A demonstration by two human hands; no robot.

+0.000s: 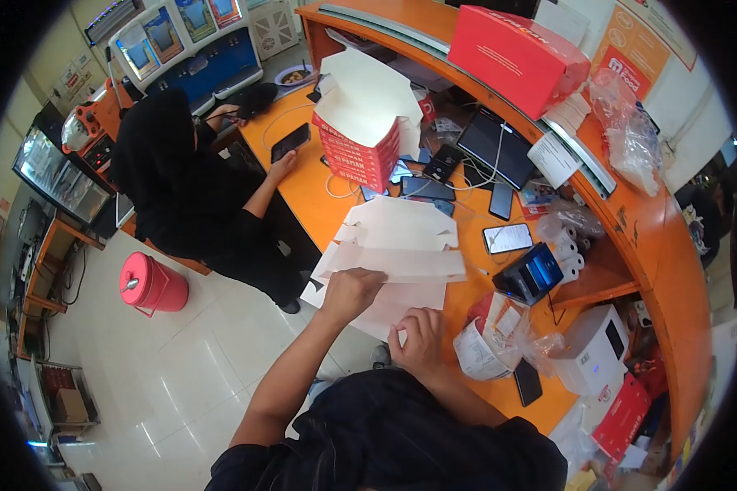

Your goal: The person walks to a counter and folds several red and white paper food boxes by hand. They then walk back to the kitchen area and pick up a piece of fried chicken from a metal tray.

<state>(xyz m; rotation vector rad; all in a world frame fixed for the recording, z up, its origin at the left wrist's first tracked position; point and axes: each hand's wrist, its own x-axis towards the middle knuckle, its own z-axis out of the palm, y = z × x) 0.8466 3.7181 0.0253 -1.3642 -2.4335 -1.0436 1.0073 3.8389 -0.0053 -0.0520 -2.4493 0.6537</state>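
A partly folded cardboard box [401, 225], its pale inner side up, lies over the front edge of the orange desk. My left hand [354, 295] grips its near flap with the fingers closed over the edge. My right hand [418, 334] is at the lower panel, fingers curled against the thumb around its near edge; the fingertips are partly hidden. Just beyond the box stands a stack of red printed boxes [356, 155] with a white open lid panel [367, 94] on top.
A person in black [196, 180] sits at the left, holding a phone [291, 143]. Several phones, a tablet [495, 147], a payment terminal [530, 274], a paper bucket [479, 352] and a white printer [591, 352] crowd the orange desk [303, 200]. A red bucket [160, 282] stands on the floor.
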